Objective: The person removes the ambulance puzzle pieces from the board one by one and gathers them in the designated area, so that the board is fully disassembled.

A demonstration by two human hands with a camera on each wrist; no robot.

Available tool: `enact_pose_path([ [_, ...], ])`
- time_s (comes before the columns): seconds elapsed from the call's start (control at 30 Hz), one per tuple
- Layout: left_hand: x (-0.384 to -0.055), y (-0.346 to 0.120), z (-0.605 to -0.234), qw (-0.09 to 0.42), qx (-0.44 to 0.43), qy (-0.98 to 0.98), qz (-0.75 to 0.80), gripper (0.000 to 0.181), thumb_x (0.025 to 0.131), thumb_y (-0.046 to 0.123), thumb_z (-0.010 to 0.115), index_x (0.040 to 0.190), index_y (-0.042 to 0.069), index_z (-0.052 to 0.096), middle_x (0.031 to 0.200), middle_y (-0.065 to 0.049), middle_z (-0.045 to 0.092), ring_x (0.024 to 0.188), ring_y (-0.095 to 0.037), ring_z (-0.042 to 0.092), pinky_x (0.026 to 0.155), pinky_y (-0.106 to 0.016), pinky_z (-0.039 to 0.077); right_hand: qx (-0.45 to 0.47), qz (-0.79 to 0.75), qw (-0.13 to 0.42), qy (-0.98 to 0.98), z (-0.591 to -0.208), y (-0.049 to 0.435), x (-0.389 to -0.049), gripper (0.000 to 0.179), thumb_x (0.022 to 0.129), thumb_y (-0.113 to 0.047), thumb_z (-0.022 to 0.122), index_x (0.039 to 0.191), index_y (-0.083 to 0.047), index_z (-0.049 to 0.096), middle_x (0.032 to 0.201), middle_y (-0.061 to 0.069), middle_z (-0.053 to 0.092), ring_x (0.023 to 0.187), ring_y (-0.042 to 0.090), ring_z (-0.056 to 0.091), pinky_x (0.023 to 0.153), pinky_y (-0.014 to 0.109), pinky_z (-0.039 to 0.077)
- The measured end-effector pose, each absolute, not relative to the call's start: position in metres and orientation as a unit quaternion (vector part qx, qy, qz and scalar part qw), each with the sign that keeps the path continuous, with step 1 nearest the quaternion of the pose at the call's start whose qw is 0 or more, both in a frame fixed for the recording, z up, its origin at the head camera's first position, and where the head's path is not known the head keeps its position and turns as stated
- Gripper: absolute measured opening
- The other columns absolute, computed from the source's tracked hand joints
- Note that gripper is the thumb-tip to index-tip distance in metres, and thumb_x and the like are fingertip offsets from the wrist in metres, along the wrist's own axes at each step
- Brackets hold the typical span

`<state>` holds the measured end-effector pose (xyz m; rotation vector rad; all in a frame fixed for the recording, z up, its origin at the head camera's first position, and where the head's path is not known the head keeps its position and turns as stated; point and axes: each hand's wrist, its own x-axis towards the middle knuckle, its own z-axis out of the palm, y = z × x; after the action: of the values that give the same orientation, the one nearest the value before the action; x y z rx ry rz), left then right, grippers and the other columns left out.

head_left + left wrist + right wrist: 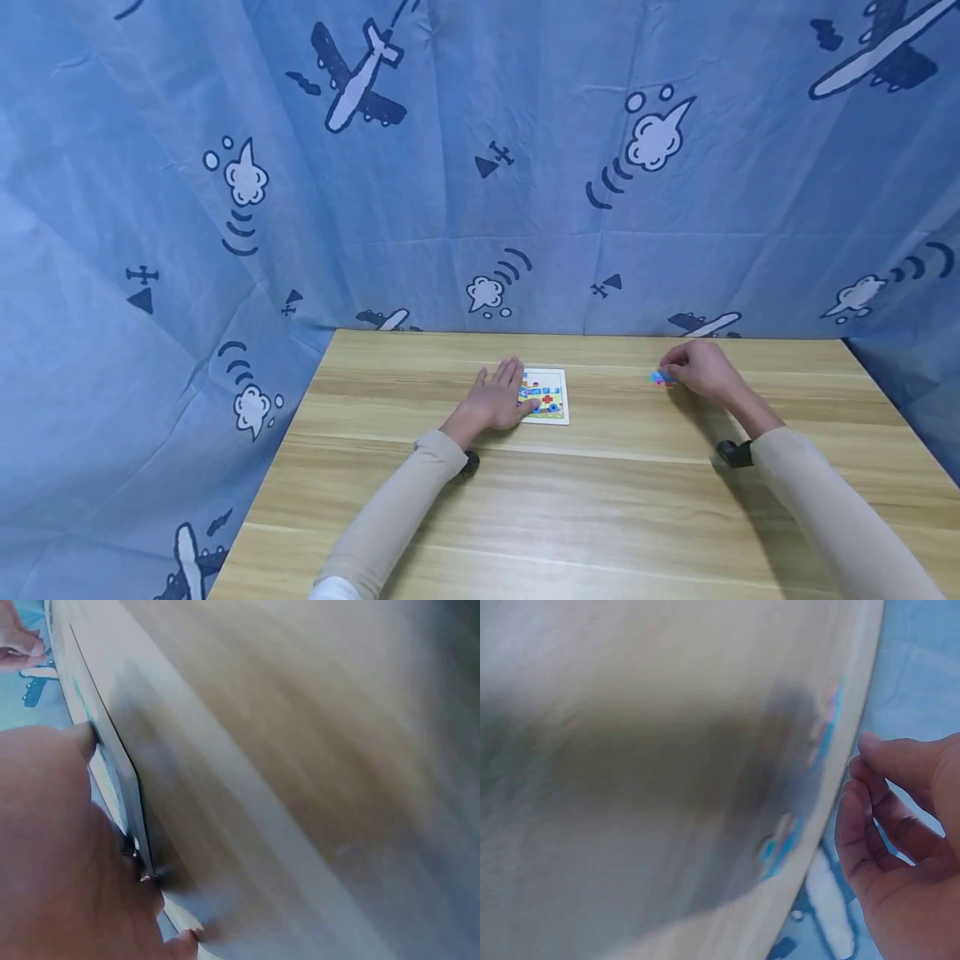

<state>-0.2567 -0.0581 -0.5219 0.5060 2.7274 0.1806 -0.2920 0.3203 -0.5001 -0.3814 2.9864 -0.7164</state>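
A small white-framed picture puzzle with a colourful vehicle picture lies on the wooden table. My left hand rests over its left part, fingers stretched out and thumb across the picture, hiding that side. The frame's edge shows under the hand in the left wrist view. To the right, my right hand hovers at some small blue and pink puzzle pieces. In the right wrist view, its fingers are loosely curled near the thumb, with nothing visible between them. Two groups of pieces, one blue, lie on the table beside them.
The light wooden table ends at a blue curtain printed with planes and clouds, close behind both hands. Each wrist wears a dark band, such as the right wristband.
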Motion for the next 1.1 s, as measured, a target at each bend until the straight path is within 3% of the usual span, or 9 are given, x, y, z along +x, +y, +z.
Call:
enact_pose_path([
  [0.17,-0.257,-0.058,-0.518,0.159,0.188,0.968,0.050,0.085,0.109,0.064,0.033,0.170,0.010,0.011,0.180,-0.007,0.008,0.168,-0.022,0.009,0.137,-0.051,0.013,-0.127,-0.239,0.027,0.962,-0.488,0.304,-0.293,0.020,0.099,-0.010,0.067,0.105,0.005,0.079,0.101,0.023,0.079,0.089,0.032,0.074,0.079,0.050,0.060],
  [0.4,-0.265,-0.072,-0.515,0.146,0.177,0.971,0.066,0.087,0.108,0.065,0.032,0.170,0.008,0.009,0.180,-0.010,0.005,0.168,-0.025,0.005,0.137,-0.046,0.016,-0.163,-0.261,0.034,0.951,-0.480,0.267,-0.296,0.016,0.098,-0.009,0.070,0.100,0.003,0.079,0.093,0.016,0.079,0.081,0.021,0.071,0.072,0.038,0.058],
  [0.6,-0.270,-0.086,-0.512,0.133,0.201,0.968,0.072,0.090,0.107,0.067,0.035,0.170,0.007,0.011,0.179,-0.011,0.008,0.168,-0.026,0.007,0.136,-0.049,0.015,-0.201,-0.267,0.036,0.942,-0.487,0.239,-0.297,0.011,0.094,-0.007,0.072,0.093,0.000,0.080,0.085,0.009,0.078,0.076,0.011,0.066,0.070,0.028,0.053],
  [0.77,-0.270,-0.092,-0.516,0.127,0.228,0.963,0.064,0.091,0.107,0.068,0.034,0.170,0.008,0.010,0.179,-0.010,0.008,0.168,-0.026,0.007,0.136,-0.050,0.015,-0.207,-0.259,0.058,0.942,-0.490,0.216,-0.292,0.011,0.095,-0.009,0.071,0.092,-0.004,0.080,0.084,0.005,0.077,0.074,0.011,0.061,0.069,0.028,0.050],
  [1.1,-0.271,-0.091,-0.520,0.135,0.232,0.962,0.052,0.089,0.106,0.071,0.030,0.171,0.013,0.008,0.180,-0.005,0.006,0.168,-0.021,0.004,0.137,-0.048,0.014,-0.229,-0.265,0.062,0.935,-0.492,0.172,-0.287,0.012,0.097,-0.011,0.071,0.098,-0.003,0.080,0.090,0.007,0.078,0.079,0.013,0.065,0.075,0.033,0.056],
])
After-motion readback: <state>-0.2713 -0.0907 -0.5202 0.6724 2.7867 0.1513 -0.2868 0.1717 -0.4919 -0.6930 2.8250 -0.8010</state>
